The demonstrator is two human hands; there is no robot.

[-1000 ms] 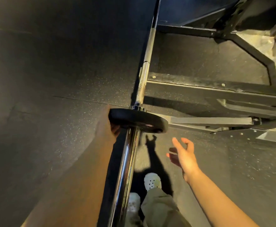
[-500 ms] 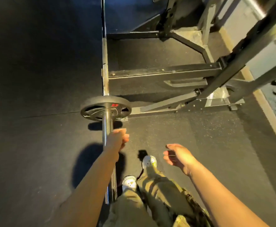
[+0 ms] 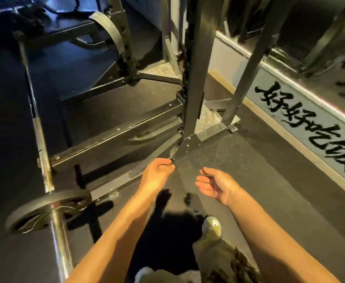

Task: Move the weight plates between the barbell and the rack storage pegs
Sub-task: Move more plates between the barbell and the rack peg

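A chrome barbell (image 3: 42, 152) runs from the lower left up toward the far left. One small black weight plate (image 3: 44, 211) sits on its near sleeve (image 3: 60, 240), close to the collar. My left hand (image 3: 157, 176) hovers right of the bar, well apart from it, fingers loosely curled and holding nothing. My right hand (image 3: 214, 183) hangs beside it, palm turned left, fingers apart and empty. A large black plate (image 3: 111, 35) stands upright on the rack at the far end.
The rack's dark uprights (image 3: 196, 64) and slanted brace (image 3: 243, 64) rise ahead of me, bolted to a base frame (image 3: 190, 144) on the rubber floor. A wall panel with painted black characters (image 3: 310, 127) runs along the right. My shoe (image 3: 211, 226) and trouser leg are below.
My left hand has come off the barbell sleeve and swung right, away from the bar. The view has turned right toward the rack uprights, so the plate now lies lower left.
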